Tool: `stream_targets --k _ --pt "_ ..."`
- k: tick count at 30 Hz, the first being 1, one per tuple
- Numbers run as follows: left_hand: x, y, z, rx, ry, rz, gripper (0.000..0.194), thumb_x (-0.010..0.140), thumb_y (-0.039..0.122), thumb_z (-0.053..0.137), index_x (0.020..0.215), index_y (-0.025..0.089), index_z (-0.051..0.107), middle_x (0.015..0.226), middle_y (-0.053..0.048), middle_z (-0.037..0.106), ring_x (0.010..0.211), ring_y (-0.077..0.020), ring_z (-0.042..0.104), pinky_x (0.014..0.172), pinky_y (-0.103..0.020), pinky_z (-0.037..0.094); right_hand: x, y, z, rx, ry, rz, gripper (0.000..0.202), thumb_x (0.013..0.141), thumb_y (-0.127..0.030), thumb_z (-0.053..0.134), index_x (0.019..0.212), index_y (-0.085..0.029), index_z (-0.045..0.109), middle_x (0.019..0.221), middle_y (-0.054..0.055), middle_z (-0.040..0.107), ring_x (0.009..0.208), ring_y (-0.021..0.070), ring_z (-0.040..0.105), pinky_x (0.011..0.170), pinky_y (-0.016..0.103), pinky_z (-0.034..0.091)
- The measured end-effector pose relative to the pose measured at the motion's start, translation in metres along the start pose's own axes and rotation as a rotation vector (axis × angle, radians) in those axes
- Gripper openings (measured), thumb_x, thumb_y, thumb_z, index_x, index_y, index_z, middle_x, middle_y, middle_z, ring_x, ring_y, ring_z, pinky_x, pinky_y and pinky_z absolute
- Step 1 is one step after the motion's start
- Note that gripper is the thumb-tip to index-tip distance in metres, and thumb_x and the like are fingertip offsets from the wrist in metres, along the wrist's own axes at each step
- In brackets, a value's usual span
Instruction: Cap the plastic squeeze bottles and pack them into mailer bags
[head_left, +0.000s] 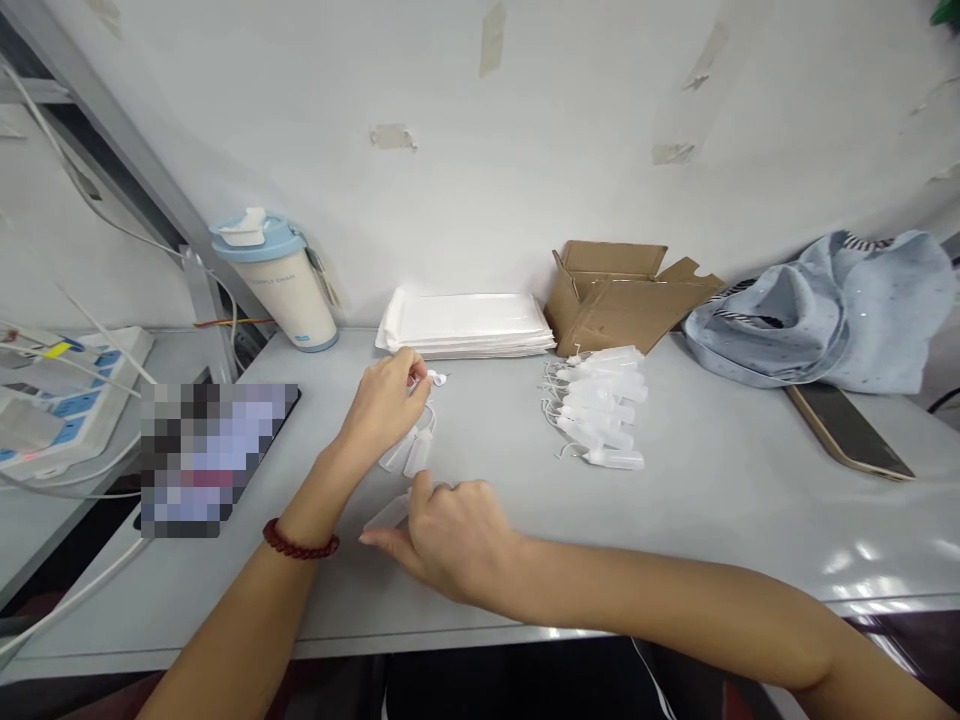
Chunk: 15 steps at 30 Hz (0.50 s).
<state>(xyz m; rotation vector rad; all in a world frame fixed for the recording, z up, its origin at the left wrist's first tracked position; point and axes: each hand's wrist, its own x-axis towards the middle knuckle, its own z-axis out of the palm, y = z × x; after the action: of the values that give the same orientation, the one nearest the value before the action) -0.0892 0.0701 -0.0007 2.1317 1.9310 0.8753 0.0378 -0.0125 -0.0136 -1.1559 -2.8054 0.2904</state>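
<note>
Over a grey table point(735, 440), the left hand point(386, 400) bunches its fingertips beside a small white piece point(439, 379). A clear tube point(387, 513) shows past the right hand point(461, 540); two more tubes point(418, 453) lie between the hands. A tube pile point(600, 400) lies before an open cardboard box point(630, 312).

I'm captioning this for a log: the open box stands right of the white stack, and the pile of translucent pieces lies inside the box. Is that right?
Not quite: the head view shows the pile on the desk, in front of the box, not inside it. The open box does stand right of the white stack.
</note>
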Motion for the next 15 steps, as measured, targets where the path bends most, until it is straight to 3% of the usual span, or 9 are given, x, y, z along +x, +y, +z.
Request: stream_targets --k 4,8,11,15 --pt "0.0 0.0 0.001 -0.008 0.001 0.011 0.004 0.081 0.022 0.049 0.079 0.02 0.052 0.075 -0.002 0.061 0.072 -0.0197 0.058 0.065 -0.03 0.043 0.002 -0.004 0.001 -0.058 -0.019 -0.033 0.072 0.083 -0.071 0.036 0.069 -0.009 0.068 0.066 0.014 0.064 0.057 0.0214 0.063 0.044 0.026 0.041" --pt "0.0 -0.001 0.002 -0.01 0.002 0.015 0.004 0.08 0.022 0.049 0.078 0.02 0.052 0.074 -0.002 0.061 0.071 -0.02 0.059 0.065 -0.031 0.043 0.01 -0.01 0.002 -0.029 -0.03 -0.024 0.072 0.079 -0.073 0.039 0.066 -0.01 0.07 0.063 0.013 0.064 0.058 0.0207 0.062 0.046 0.026 0.042" --pt "0.0 -0.002 0.002 -0.018 0.004 0.007 0.004 0.08 0.023 0.049 0.078 0.02 0.052 0.073 -0.001 0.061 0.071 -0.0203 0.059 0.066 -0.031 0.043 0.014 -0.013 0.005 -0.002 -0.037 -0.009 0.063 0.081 -0.067 0.046 0.069 -0.011 0.071 0.064 0.012 0.065 0.061 0.0224 0.063 0.047 0.028 0.044" --pt "0.0 -0.001 0.001 -0.045 0.003 -0.008 0.003 0.079 0.022 0.049 0.077 0.021 0.051 0.074 -0.001 0.061 0.072 -0.0205 0.058 0.067 -0.032 0.043 0.016 -0.014 0.01 -0.002 0.054 -0.029 0.044 0.085 -0.047 0.052 0.069 -0.011 0.069 0.066 0.012 0.066 0.059 0.0218 0.062 0.046 0.028 0.044"
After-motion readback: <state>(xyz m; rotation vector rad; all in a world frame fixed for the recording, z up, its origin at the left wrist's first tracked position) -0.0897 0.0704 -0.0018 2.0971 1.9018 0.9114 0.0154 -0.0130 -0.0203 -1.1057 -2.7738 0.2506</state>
